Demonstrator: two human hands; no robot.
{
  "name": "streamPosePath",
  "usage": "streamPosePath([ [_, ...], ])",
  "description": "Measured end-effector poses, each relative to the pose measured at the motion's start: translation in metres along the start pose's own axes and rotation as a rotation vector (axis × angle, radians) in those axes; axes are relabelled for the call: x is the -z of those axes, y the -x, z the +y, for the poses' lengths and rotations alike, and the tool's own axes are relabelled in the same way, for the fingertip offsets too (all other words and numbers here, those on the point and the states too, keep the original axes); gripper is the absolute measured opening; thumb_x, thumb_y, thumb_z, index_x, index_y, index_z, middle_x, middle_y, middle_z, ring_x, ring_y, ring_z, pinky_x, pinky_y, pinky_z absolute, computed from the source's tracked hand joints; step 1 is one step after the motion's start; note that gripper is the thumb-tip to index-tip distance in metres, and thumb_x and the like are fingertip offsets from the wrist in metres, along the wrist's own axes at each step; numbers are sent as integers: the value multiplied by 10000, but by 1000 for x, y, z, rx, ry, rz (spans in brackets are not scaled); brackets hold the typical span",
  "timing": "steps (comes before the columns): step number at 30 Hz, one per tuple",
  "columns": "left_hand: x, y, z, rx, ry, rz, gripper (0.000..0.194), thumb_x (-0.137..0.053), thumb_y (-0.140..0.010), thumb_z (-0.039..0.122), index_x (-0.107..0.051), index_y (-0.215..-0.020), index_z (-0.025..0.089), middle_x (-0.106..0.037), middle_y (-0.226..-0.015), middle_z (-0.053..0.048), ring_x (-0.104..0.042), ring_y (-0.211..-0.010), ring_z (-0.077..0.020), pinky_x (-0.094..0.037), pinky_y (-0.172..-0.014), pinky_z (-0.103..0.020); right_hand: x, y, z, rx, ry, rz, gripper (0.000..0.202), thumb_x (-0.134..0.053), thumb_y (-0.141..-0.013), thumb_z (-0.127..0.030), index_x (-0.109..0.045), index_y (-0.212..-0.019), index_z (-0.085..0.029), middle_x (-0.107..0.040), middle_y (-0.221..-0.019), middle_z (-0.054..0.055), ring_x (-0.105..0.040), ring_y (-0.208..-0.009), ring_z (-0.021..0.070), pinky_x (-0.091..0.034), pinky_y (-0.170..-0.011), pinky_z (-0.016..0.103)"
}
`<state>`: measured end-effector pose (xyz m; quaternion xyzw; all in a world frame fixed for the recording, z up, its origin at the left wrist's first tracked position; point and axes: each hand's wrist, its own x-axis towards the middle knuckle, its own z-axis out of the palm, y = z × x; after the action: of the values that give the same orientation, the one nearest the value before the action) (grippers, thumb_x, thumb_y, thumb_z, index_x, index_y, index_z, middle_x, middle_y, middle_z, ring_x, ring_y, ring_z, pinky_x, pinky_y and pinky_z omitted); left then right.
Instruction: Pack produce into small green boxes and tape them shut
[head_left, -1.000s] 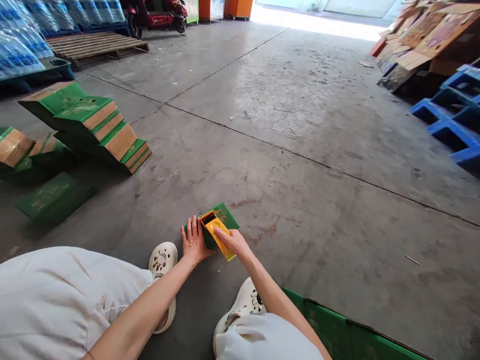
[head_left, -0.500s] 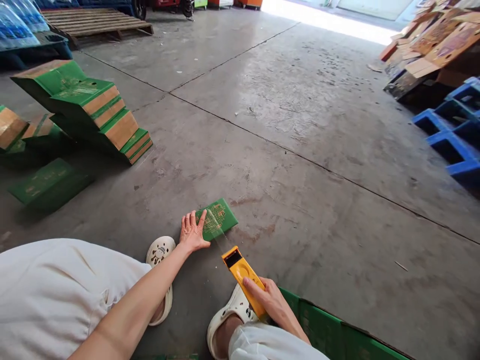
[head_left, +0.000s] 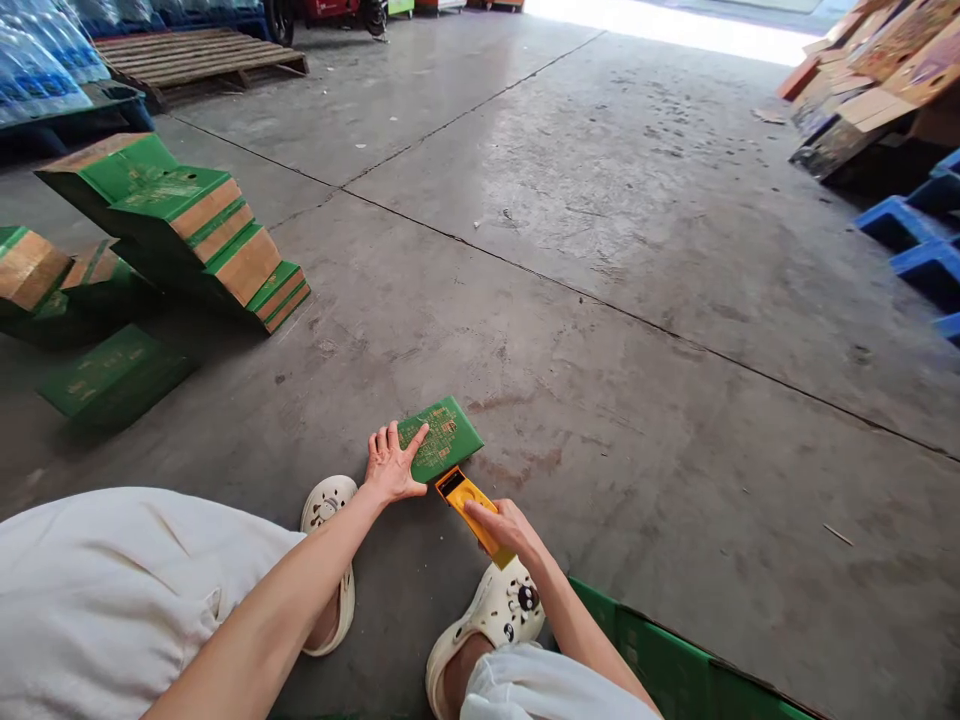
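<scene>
A green cardboard box with gold print lies on the concrete floor in front of me. My left hand holds its left end, with the index finger stretched over the top and the thumb at the near side. My right hand is wrapped round an orange-yellow tape dispenser. The dispenser's front end is at the box's near edge; whether it touches I cannot tell. Clear tape on the box top is hard to make out.
Stacked green boxes stand at the left, with another green box before them. A long green carton is beside my right leg. Farther off are a wooden pallet, wrapped bottles, blue pallets and flattened cardboard.
My right hand has brought the tape dispenser up and left to the box's near edge. The tape strip stretched between them has shortened out of sight. My left hand stays on the box.
</scene>
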<state>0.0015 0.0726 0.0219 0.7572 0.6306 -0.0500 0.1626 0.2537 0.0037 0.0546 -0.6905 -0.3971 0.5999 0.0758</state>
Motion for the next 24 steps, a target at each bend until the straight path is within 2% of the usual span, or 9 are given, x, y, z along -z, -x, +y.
streamPosePath([
  [4, 19, -28, -28, 3, 68, -89, 1202, -885, -651, 595, -282, -1676, 425, -332, -1699, -154, -380, -1493, -464, -291, -1200, -555, 4, -5, -23, 31, 0, -6, 567, -717, -830, -708, -664, -670, -166, -695, -582, 60, -655, -542, 199, -434, -498, 252],
  [7, 45, -58, -61, 12, 188, -222, 1027, -795, -760, 631, -350, -1655, 397, -405, -1678, -145, -396, -1525, -397, -289, -1226, -549, 5, -7, -58, 78, -20, -30, 548, -696, -873, -687, -709, -744, -155, -728, -633, 69, -675, -564, 194, -442, -500, 236],
  [10, 67, -77, -80, 52, 192, -122, 784, -658, -904, 528, -417, -1623, 330, -408, -1689, -127, -359, -1564, -324, -173, -1274, -609, -1, -21, -105, 126, 3, -28, 539, -662, -926, -655, -719, -766, -144, -746, -681, 80, -684, -592, 189, -449, -519, 232],
  [12, 70, -79, -79, 53, 139, -12, 808, -642, -912, 435, -358, -1653, 277, -360, -1715, -127, -304, -1592, -291, -130, -1296, -585, -6, -34, -132, 152, 17, -1, 544, -672, -929, -649, -729, -777, -129, -735, -667, 82, -678, -600, 188, -441, -524, 232],
  [14, 61, -74, -69, 37, 72, 23, 1041, -748, -827, 437, -223, -1701, 223, -277, -1745, -155, -231, -1618, -313, -132, -1304, -556, -10, -44, -150, 172, 20, 27, 540, -685, -926, -639, -741, -800, -118, -716, -640, 74, -670, -605, 184, -430, -523, 227],
  [16, 45, -67, -56, 43, -4, 28, 1335, -893, -672, 472, -114, -1720, 190, -153, -1770, -197, -142, -1633, -377, -127, -1299, -570, -12, -50, -157, 183, 19, 43, 526, -694, -926, -623, -752, -823, -111, -702, -626, 65, -668, -609, 176, -423, -519, 217],
  [17, 37, -64, -50, 58, -45, 53, 1398, -929, -627, 463, -103, -1721, 189, -109, -1774, -210, -113, -1633, -401, -115, -1296, -580, -12, -50, -157, 184, 21, 47, 517, -697, -926, -615, -757, -829, -111, -700, -628, 61, -669, -609, 172, -419, -514, 212],
  [20, 22, -61, -39, 90, -128, 174, 1284, -901, -687, 439, -170, -1719, 210, -149, -1749, -239, -173, -1598, -435, -114, -1274, -596, -12, -46, -150, 175, 47, 51, 499, -690, -928, -602, -757, -814, -122, -709, -651, 55, -673, -603, 163, -402, -492, 200],
  [24, 29, -61, -34, 29, -132, 196, 1191, -862, -702, 394, -236, -1708, 268, -313, -1656, -222, -326, -1484, -434, -212, -1207, -575, -7, -34, -137, 179, 84, 46, 508, -629, -963, -600, -732, -793, -132, -730, -689, 60, -688, -616, 161, -395, -483, 188],
])
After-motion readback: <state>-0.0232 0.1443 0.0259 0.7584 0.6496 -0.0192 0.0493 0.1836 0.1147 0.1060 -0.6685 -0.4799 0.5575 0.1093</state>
